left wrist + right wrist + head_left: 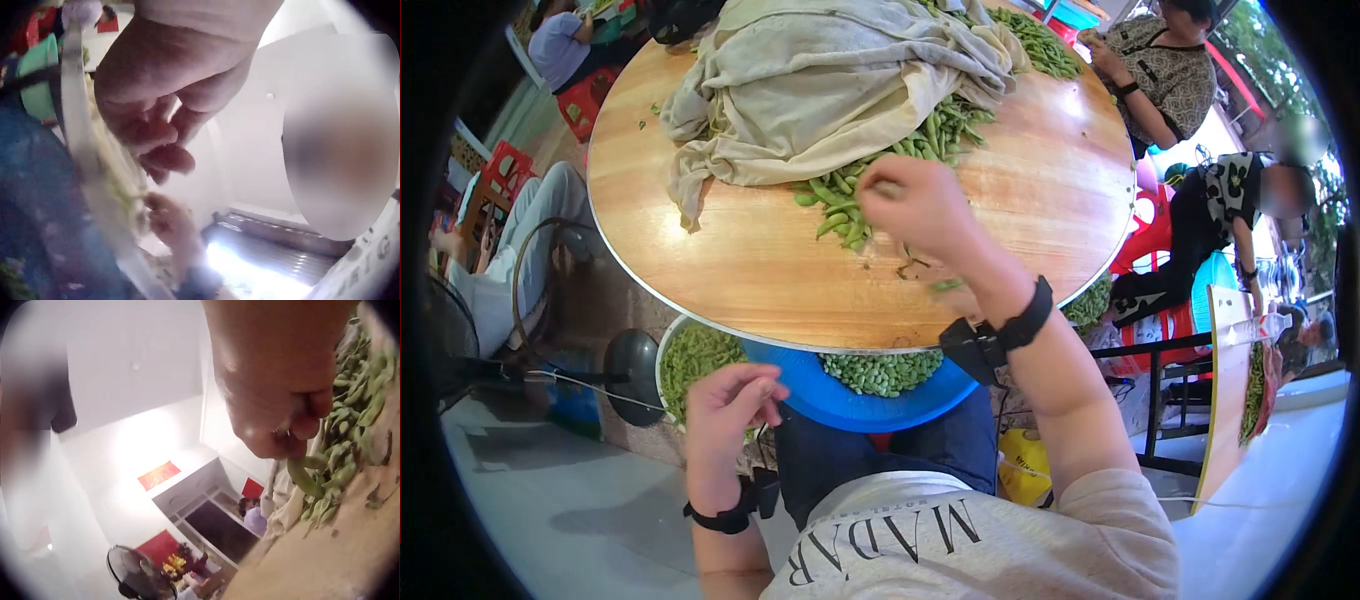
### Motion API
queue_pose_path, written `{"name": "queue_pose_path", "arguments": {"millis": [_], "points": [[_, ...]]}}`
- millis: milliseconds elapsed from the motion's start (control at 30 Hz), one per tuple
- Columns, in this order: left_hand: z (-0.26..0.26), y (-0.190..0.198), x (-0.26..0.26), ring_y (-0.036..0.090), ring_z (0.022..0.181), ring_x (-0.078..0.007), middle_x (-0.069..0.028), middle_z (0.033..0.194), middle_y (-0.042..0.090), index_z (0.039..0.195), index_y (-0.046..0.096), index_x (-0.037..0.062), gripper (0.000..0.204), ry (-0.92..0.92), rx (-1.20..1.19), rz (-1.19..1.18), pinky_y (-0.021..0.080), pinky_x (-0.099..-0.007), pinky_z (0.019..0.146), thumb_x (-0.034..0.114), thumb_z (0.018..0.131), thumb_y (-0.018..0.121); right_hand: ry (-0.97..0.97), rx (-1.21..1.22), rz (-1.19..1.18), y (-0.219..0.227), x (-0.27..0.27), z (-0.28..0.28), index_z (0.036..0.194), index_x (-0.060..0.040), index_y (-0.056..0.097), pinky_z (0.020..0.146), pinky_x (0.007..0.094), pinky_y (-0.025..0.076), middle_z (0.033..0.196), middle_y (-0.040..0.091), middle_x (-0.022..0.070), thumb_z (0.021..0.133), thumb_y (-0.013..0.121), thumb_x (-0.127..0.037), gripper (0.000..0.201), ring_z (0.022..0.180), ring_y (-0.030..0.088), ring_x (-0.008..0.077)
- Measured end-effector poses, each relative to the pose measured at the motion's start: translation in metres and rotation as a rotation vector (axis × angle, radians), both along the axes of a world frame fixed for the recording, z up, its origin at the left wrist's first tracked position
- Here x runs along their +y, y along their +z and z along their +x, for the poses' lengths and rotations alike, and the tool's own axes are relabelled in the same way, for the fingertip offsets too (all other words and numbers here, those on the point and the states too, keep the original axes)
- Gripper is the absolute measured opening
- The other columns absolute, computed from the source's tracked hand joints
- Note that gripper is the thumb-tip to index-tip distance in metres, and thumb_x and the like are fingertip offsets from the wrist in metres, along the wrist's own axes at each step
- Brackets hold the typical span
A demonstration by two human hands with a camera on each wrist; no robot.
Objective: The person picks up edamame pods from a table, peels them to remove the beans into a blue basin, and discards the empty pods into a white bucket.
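My right hand [915, 205] is over the front edge of a heap of green edamame pods [840, 205] on the round wooden table. In the right wrist view its curled fingertips pinch the end of a pod [303, 480], right against the heap. A damp beige cloth [820, 90] covers most of the pods. My left hand [735, 400] hangs below the table's front edge, fingers loosely bent, nothing visible in them. Beside it, a blue basin [820, 405] on my lap holds shelled green beans [885, 373].
A pale tub [668, 355] of green beans stands left of the basin. Bits of pod lie on the bare wood [750, 270] of the tabletop. Two people sit at the right, one person [1155, 80] close to the table. Red stools [585, 100] stand around it.
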State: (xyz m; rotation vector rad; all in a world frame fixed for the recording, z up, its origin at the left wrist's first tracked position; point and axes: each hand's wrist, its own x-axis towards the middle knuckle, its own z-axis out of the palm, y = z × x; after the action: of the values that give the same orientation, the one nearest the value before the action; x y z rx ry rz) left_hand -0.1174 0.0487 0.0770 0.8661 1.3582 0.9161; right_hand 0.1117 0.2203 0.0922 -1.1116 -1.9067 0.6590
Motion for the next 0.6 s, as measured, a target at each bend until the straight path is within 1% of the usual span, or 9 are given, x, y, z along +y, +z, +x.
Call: {"name": "queue_pose_path", "arguments": {"millis": [33,133,167,233,267,333,367,467,600], "points": [[0.014,0.006,0.004,0.056,0.055,-0.0119,-0.0126,0.086,0.063,0.101,0.056,-0.0047,0.025,0.013,-0.125,0.039,0.039,-0.0191,0.045,0.009,0.08,0.057,-0.062,0.067,-0.05,0.001,-0.001,0.009,0.081,-0.0031,0.061,0.052,0.0285,0.044,0.068,0.061,0.0113,0.07,0.057,-0.012,0.015,0.052,0.052,0.0165],[0.062,0.015,0.026,0.055,0.057,-0.012,-0.0139,0.094,0.061,0.106,0.054,-0.0041,0.025,0.032,-0.507,0.135,0.038,-0.0184,0.046,0.009,0.084,0.052,-0.142,0.434,-0.523,0.014,-0.029,0.021,0.084,-0.0009,0.06,0.047,0.0212,0.039,0.067,0.06,0.0058,0.075,0.058,-0.013,0.016,0.051,0.048,0.007],[0.077,0.012,0.034,0.055,0.059,-0.0118,-0.0141,0.098,0.059,0.107,0.053,-0.0038,0.025,0.029,-0.638,0.145,0.038,-0.0182,0.046,0.01,0.086,0.05,-0.136,0.543,-0.575,0.011,-0.039,0.022,0.085,-0.0006,0.059,0.046,0.0197,0.037,0.067,0.06,0.0049,0.076,0.057,-0.013,0.015,0.051,0.047,0.0059],[0.103,0.01,0.048,0.054,0.06,-0.0115,-0.0139,0.102,0.057,0.108,0.053,-0.0032,0.026,0.062,-0.795,0.06,0.038,-0.0183,0.047,0.012,0.086,0.051,-0.114,0.761,-0.679,0.001,-0.063,0.025,0.087,0.0,0.059,0.044,0.0168,0.034,0.068,0.06,0.0032,0.078,0.057,-0.012,0.015,0.051,0.046,0.0037],[0.111,0.008,0.052,0.054,0.061,-0.0113,-0.0138,0.104,0.056,0.108,0.052,-0.0029,0.027,0.08,-0.869,0.014,0.039,-0.0184,0.048,0.014,0.087,0.051,-0.101,0.797,-0.675,-0.004,-0.073,0.025,0.087,-0.0004,0.059,0.044,0.0169,0.034,0.069,0.06,0.0032,0.078,0.057,-0.011,0.014,0.051,0.046,0.0036],[0.121,0.001,0.055,0.054,0.058,-0.0109,-0.012,0.101,0.058,0.108,0.053,-0.0025,0.029,0.106,-0.934,0.055,0.038,-0.0187,0.046,0.016,0.086,0.052,-0.077,0.876,-0.671,-0.016,-0.094,0.026,0.089,-0.0012,0.059,0.044,0.0171,0.034,0.071,0.06,0.003,0.078,0.058,-0.009,0.013,0.051,0.045,0.0032],[0.124,-0.002,0.055,0.053,0.056,-0.0106,-0.0111,0.099,0.059,0.108,0.053,-0.0024,0.029,0.118,-0.963,0.077,0.038,-0.0189,0.045,0.017,0.086,0.053,-0.086,0.841,-0.643,-0.023,-0.104,0.026,0.091,-0.0011,0.06,0.046,0.0166,0.035,0.07,0.058,0.0006,0.079,0.059,-0.008,0.014,0.052,0.045,0.0027],[0.121,-0.012,0.05,0.052,0.052,-0.0095,-0.0069,0.088,0.061,0.107,0.053,-0.0016,0.028,0.058,-0.868,0.134,0.037,-0.019,0.043,0.016,0.086,0.053,-0.083,0.891,-0.627,-0.017,-0.119,0.02,0.091,-0.0007,0.06,0.046,0.0165,0.034,0.066,0.055,-0.0023,0.079,0.06,-0.009,0.014,0.052,0.044,0.0026],[0.118,0.002,0.035,0.052,0.049,-0.0084,-0.0025,0.076,0.058,0.105,0.055,-0.0001,0.022,0.14,-0.487,0.283,0.036,-0.0183,0.042,0.011,0.086,0.052,-0.033,0.521,-0.682,-0.008,-0.125,0.043,0.087,-0.0001,0.06,0.047,0.0173,0.037,0.064,0.054,-0.0008,0.085,0.054,-0.018,0.019,0.052,0.046,0.0038]]}}
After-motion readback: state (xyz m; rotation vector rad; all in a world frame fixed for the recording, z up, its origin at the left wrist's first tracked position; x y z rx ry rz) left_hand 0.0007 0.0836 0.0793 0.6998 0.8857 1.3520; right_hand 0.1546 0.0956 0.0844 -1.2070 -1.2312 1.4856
